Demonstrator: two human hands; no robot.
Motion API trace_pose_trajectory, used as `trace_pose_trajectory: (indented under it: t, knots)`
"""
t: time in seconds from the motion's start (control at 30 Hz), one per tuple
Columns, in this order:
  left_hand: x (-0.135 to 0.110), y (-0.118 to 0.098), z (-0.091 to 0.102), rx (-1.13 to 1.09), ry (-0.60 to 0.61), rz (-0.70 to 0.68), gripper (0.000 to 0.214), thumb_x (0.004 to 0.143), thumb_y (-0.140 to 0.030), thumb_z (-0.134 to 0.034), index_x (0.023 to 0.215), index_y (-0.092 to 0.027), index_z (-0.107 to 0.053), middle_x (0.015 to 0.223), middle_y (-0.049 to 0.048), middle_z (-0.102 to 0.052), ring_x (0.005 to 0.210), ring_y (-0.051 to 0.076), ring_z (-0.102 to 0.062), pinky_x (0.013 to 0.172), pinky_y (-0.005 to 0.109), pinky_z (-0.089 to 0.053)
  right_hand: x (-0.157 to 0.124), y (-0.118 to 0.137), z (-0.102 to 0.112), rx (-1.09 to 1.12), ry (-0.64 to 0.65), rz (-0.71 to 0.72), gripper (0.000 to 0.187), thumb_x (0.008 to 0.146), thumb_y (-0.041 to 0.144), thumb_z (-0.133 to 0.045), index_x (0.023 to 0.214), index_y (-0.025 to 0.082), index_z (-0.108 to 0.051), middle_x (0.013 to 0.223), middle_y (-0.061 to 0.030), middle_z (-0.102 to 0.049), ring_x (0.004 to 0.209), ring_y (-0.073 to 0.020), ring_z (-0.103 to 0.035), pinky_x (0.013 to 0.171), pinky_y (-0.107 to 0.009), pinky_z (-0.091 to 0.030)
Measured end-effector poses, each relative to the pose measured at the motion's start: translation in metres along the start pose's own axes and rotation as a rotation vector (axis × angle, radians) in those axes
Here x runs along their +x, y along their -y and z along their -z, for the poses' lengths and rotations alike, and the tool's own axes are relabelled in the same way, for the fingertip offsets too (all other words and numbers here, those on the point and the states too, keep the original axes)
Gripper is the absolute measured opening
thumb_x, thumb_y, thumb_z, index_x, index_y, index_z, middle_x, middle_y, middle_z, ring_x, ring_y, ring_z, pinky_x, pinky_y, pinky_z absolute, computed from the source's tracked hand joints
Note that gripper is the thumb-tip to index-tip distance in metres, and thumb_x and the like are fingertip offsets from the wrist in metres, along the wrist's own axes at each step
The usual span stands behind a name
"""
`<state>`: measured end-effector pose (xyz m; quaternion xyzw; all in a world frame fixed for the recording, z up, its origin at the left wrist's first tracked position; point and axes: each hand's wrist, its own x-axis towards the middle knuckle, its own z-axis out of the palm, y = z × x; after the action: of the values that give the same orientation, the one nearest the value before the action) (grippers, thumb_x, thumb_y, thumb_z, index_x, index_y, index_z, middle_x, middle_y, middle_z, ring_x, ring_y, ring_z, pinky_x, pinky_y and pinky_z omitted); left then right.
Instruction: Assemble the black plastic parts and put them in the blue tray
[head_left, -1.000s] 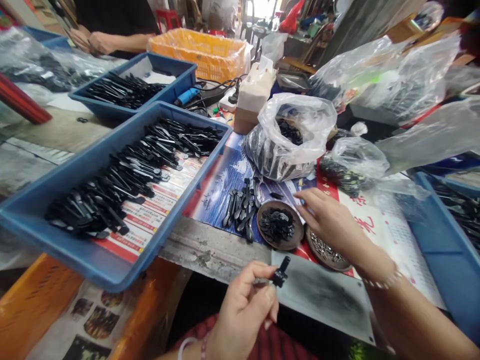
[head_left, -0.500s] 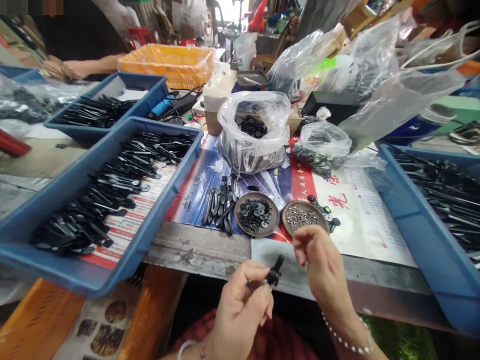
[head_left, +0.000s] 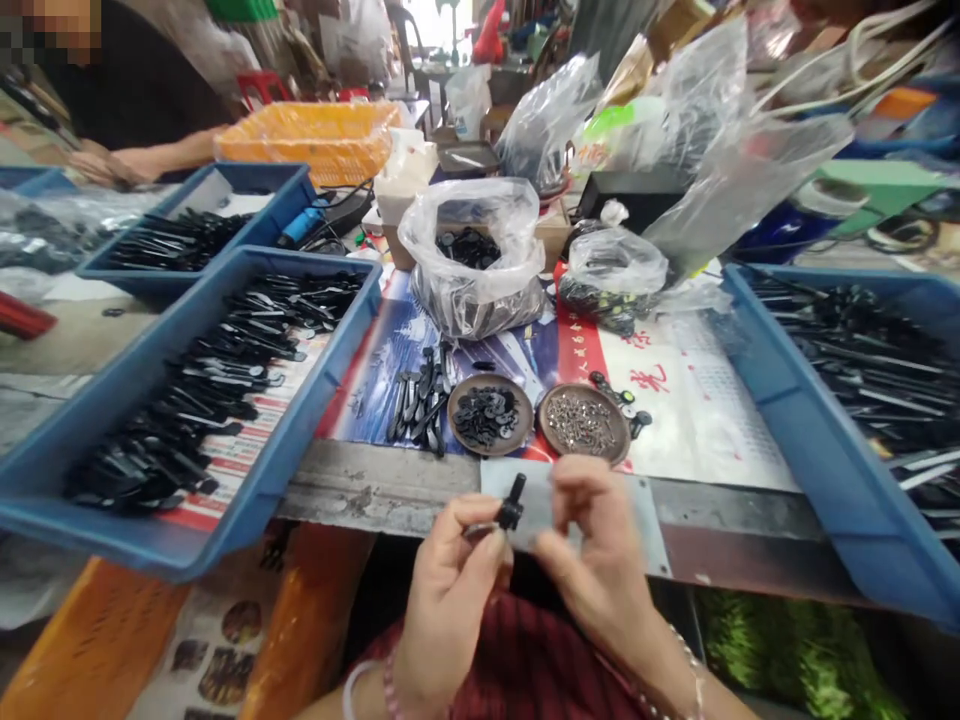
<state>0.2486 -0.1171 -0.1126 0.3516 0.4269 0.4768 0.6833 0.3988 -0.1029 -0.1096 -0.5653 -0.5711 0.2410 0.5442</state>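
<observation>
Between the thumb and fingers of my left hand [head_left: 457, 570] is a small black plastic part [head_left: 511, 510] with a short stem pointing up. Close beside it, to the right, is my right hand [head_left: 600, 540]. Its fingers are bent and smeared by motion, so whether they hold anything is unclear. Both hands are at the table's front edge, by a pale sheet [head_left: 652, 535]. Just beyond lie a round dish of black discs [head_left: 491, 415] and a round dish of small metal screws [head_left: 585, 420]. Several black handle-like pieces [head_left: 420, 400] lie left of the dishes.
Blue trays of long black parts flank me, one at left [head_left: 300, 455] and one at right [head_left: 795, 410]. An open plastic bag of black pieces [head_left: 480, 300] and a smaller bag [head_left: 619, 285] stand behind the dishes. Another person's hands [head_left: 112, 165] are at far left.
My right hand has moved down and left from beside the screw dish, toward the black part. My left hand still grips that part. The view has shifted slightly.
</observation>
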Motion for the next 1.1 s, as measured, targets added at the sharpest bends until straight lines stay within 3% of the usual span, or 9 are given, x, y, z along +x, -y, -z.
trace_pose_trajectory:
  t: [0.1, 0.27, 0.43, 0.6, 0.73, 0.8, 0.97, 1.03, 1.1]
  knots:
    - [-0.001, 0.001, 0.0, 0.096, -0.027, -0.048, 0.015, 0.091, -0.032, -0.07, 0.103, -0.023, -0.069, 0.1, 0.0021, -0.066, 0.08, 0.012, -0.061, 0.07, 0.021, -0.05, -0.01, 0.003, -0.006, -0.089, 0.185, 0.12, 0.014, 0.094, 0.027, -0.057, 0.087, 0.022, -0.047, 0.074, 0.0011, -0.051, 0.059, -0.0134, -0.047, 0.055, -0.025, -0.04]
    - [-0.004, 0.001, -0.001, 0.111, 0.014, -0.07, 0.012, 0.095, -0.029, -0.064, 0.105, -0.024, -0.069, 0.099, 0.0003, -0.065, 0.063, 0.006, -0.053, 0.059, 0.017, -0.048, -0.011, 0.005, -0.011, 0.072, 0.437, -0.057, 0.037, 0.106, 0.04, -0.034, 0.082, 0.02, -0.052, 0.063, 0.0007, -0.053, 0.053, -0.0133, -0.048, 0.051, -0.024, -0.037]
    - [-0.008, -0.004, -0.002, 0.183, 0.102, -0.168, 0.014, 0.097, -0.022, -0.059, 0.107, -0.026, -0.069, 0.108, 0.002, -0.063, 0.103, 0.015, -0.062, 0.091, 0.023, -0.051, -0.02, 0.006, -0.008, 0.03, 0.225, 0.055, 0.043, 0.102, 0.05, -0.043, 0.076, 0.018, -0.054, 0.071, -0.0029, -0.052, 0.062, -0.0158, -0.048, 0.056, -0.027, -0.038]
    - [-0.013, -0.005, -0.004, 0.204, 0.11, -0.18, 0.019, 0.1, -0.019, -0.054, 0.112, -0.027, -0.067, 0.112, 0.0024, -0.06, 0.101, 0.014, -0.062, 0.089, 0.022, -0.051, -0.02, 0.006, 0.0, 0.343, 0.555, -0.283, 0.059, 0.107, 0.052, -0.027, 0.062, 0.019, -0.047, 0.05, 0.0039, -0.035, 0.046, -0.0116, -0.037, 0.048, -0.024, -0.032]
    - [-0.015, -0.002, -0.002, 0.214, 0.151, -0.202, 0.019, 0.1, -0.019, -0.054, 0.112, -0.026, -0.067, 0.113, 0.0033, -0.062, 0.109, 0.016, -0.061, 0.092, 0.023, -0.051, -0.019, 0.003, 0.003, 0.063, 0.398, -0.045, 0.047, 0.098, 0.059, -0.049, 0.074, 0.018, -0.053, 0.064, 0.0006, -0.049, 0.055, -0.0129, -0.043, 0.052, -0.025, -0.031]
    - [-0.016, 0.0, 0.0, 0.237, 0.138, -0.212, 0.02, 0.1, -0.018, -0.053, 0.113, -0.027, -0.066, 0.112, 0.0026, -0.062, 0.11, 0.015, -0.06, 0.092, 0.022, -0.051, -0.021, 0.004, 0.001, -0.029, 0.34, -0.007, 0.045, 0.1, 0.052, -0.047, 0.073, 0.017, -0.052, 0.065, -0.0003, -0.05, 0.055, -0.0128, -0.044, 0.052, -0.025, -0.029]
    - [-0.016, 0.004, 0.004, 0.295, 0.098, -0.266, 0.023, 0.101, -0.016, -0.051, 0.113, -0.03, -0.064, 0.11, 0.0001, -0.061, 0.104, 0.011, -0.06, 0.091, 0.018, -0.05, -0.018, 0.011, 0.002, 0.212, 0.634, -0.291, 0.051, 0.108, 0.046, -0.032, 0.07, 0.017, -0.051, 0.059, 0.0012, -0.051, 0.051, -0.0107, -0.043, 0.048, -0.023, -0.029]
    - [-0.016, 0.002, 0.005, 0.297, 0.132, -0.311, 0.024, 0.101, -0.015, -0.05, 0.115, -0.031, -0.062, 0.11, 0.0002, -0.059, 0.104, 0.011, -0.059, 0.09, 0.017, -0.05, -0.015, 0.012, 0.004, 0.114, 0.638, -0.173, 0.046, 0.107, 0.045, -0.037, 0.074, 0.017, -0.053, 0.064, 0.0004, -0.053, 0.054, -0.0112, -0.045, 0.051, -0.023, -0.031]
    - [-0.016, 0.0, 0.005, 0.302, 0.166, -0.35, 0.025, 0.101, -0.014, -0.049, 0.116, -0.031, -0.061, 0.109, 0.0002, -0.057, 0.102, 0.011, -0.059, 0.09, 0.017, -0.05, -0.016, 0.013, 0.004, -0.079, 0.502, 0.012, 0.04, 0.104, 0.045, -0.044, 0.076, 0.017, -0.053, 0.066, -0.0006, -0.053, 0.056, -0.0125, -0.045, 0.053, -0.024, -0.03]
